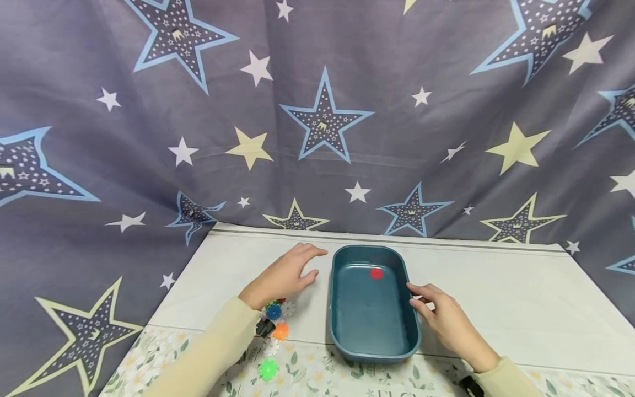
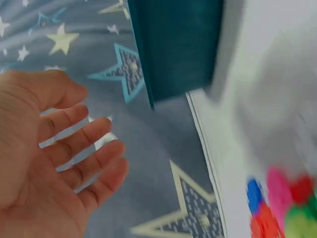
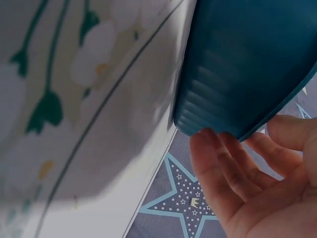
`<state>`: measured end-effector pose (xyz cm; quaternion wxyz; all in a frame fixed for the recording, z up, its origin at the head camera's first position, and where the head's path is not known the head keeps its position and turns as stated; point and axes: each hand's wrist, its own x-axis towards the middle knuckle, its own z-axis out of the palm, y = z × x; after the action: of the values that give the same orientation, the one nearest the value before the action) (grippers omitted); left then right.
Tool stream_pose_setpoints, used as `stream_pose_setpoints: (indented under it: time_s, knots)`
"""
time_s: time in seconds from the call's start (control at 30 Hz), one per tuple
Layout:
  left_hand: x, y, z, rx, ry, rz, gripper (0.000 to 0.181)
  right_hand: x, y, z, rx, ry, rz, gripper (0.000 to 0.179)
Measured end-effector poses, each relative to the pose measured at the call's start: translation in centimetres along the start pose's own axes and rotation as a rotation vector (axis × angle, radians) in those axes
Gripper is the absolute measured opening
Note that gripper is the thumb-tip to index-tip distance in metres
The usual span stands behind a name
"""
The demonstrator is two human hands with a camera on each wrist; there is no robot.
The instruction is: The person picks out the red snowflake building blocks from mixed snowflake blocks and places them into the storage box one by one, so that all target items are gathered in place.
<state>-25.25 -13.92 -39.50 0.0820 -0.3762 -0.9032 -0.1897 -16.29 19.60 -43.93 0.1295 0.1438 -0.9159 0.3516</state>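
Head view shows us one container, a deep blue-green basin (image 1: 369,320) standing between two hands. Inside we count a single red disc (image 1: 376,273), lying on the floor of the basin toward its far end.

Left of the basin, near and under the left wrist, we make out at least seven small notched pieces: one blue piece (image 1: 273,311), one orange piece (image 1: 280,331), two pale pieces (image 1: 271,347), two green pieces (image 1: 268,369) and one red piece (image 1: 281,300). The sleeve (image 1: 218,336) and wrist cover part of this group, so we cannot give its full number; the left wrist view adds a blurred pink piece (image 2: 279,192).

The left hand (image 1: 290,270) is just beside the basin's left side, its fingers loose and holding nothing. The right hand (image 1: 441,314) is at the basin's right side, fingertips against the outer wall and thumb by the rim; whether they pinch it we cannot tell. Beneath lies one white cloth (image 1: 486,292) with a floral near part, and behind hangs a star-patterned curtain (image 1: 307,182).
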Motion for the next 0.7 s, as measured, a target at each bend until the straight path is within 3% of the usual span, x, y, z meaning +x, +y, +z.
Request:
stream_pose_setpoints:
  time_s: [0.2,0.47,0.7]
  knots:
    - [-2.4,-2.7,-0.5,0.032,0.029,-0.127,0.038,0.0,0.0,0.1,-0.003,-0.008,-0.001,0.032]
    - [-4.9,-6.0,0.7,0.047,-0.029,-0.370,0.034,0.0,0.2,0.0,-0.006,-0.020,0.002,0.032]
    - [-5.5,-7.3,1.6,0.056,-0.057,-0.472,0.040,0.0,0.2,0.1,-0.009,-0.026,-0.004,0.032]
